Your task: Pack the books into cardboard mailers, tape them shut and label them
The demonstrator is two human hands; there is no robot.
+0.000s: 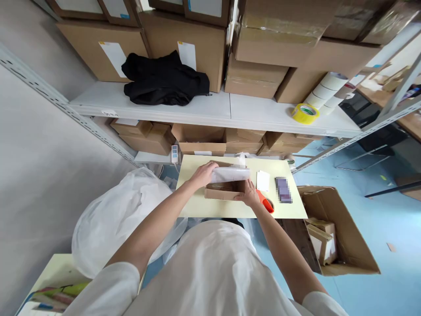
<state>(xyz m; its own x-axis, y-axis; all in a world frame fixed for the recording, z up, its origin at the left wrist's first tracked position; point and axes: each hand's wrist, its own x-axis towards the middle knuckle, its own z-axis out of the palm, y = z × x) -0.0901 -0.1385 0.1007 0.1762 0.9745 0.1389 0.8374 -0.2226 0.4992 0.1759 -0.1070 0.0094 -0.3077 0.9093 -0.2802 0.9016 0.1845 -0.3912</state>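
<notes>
A small open cardboard box [221, 194] sits on the pale yellow table [194, 210] in front of me. Across its opening lies a long bundle in cloudy plastic wrap [230, 174]. My left hand [203, 174] is closed around the bundle's left end. At the box's right front corner, my right hand [249, 193] grips the cardboard, its fingertips close to the bundle's right end. An orange-red tape dispenser [265, 202] lies just right of that hand. Beyond it are white paper slips [263, 181] and a dark, pixelated rectangular item [283, 189].
Shelving with a grey-white board [210, 107] rises behind the table, holding cartons, a black garment [166, 81] and tape rolls [305, 113]. A large carton [351, 237] with boxes inside stands at right. A translucent plastic bag [118, 219] bulges at left.
</notes>
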